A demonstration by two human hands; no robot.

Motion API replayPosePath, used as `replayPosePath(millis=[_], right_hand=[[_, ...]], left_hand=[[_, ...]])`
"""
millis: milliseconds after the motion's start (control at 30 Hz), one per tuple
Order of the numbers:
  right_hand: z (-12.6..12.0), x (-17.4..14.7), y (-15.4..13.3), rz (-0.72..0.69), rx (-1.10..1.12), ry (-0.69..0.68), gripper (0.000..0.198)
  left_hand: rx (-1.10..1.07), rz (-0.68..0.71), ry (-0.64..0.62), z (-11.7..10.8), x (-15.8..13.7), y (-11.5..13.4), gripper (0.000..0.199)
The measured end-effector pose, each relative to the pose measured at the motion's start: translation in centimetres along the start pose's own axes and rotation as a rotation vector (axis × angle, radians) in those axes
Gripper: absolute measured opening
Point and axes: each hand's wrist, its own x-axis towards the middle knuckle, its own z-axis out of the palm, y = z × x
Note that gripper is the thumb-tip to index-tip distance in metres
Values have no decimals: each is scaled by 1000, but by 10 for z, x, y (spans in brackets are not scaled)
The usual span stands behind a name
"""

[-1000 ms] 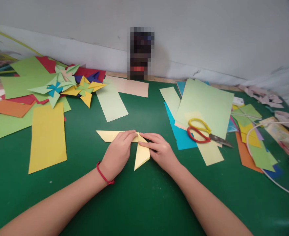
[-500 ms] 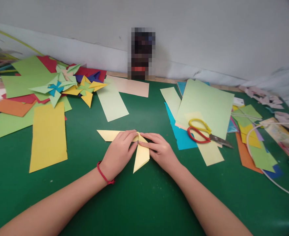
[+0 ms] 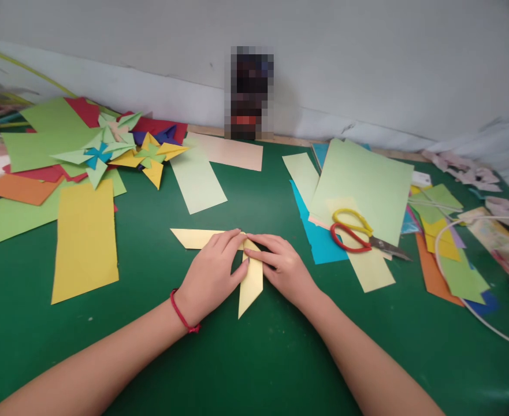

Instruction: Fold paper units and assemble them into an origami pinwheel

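A pale yellow folded paper strip [image 3: 251, 283] lies bent at a corner on the green table. One pointed arm reaches left and the other comes down toward me. My left hand [image 3: 215, 263], with a red cord bracelet [image 3: 182, 312] at its wrist, covers part of the left arm; its thumb presses on the lower arm. From the other side, my right hand [image 3: 282, 263] holds the corner with its fingertips on the fold. Both hands are closed on the paper, and their fingers hide part of the bend.
Scissors [image 3: 358, 234] with red and yellow handles lie on paper at the right. A yellow sheet [image 3: 85, 242] is at the left, below folded paper stars [image 3: 150, 155]. A pale green sheet [image 3: 362, 185] lies at the back right. A white cable [image 3: 442, 266] curves along the right side.
The lower arm of the strip has swung slightly right and its tip sits lower, flatter on the table. My left thumb has moved down and right onto it; my right hand has barely moved.
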Motion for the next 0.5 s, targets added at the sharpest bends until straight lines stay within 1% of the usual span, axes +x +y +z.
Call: replayPosePath(millis=[133,267,500], right_hand=[[0,-2,0,-10,-29,-16,28],[-1,-1,1,-7,-11,-2,27],[-1,-1,0,0,6,2,29]], left_hand=[[4,-4,-6,1,-1,-1,39],[-6,-11,-5,0,0,-1,38],[11,26,14,3,0,-2,37]])
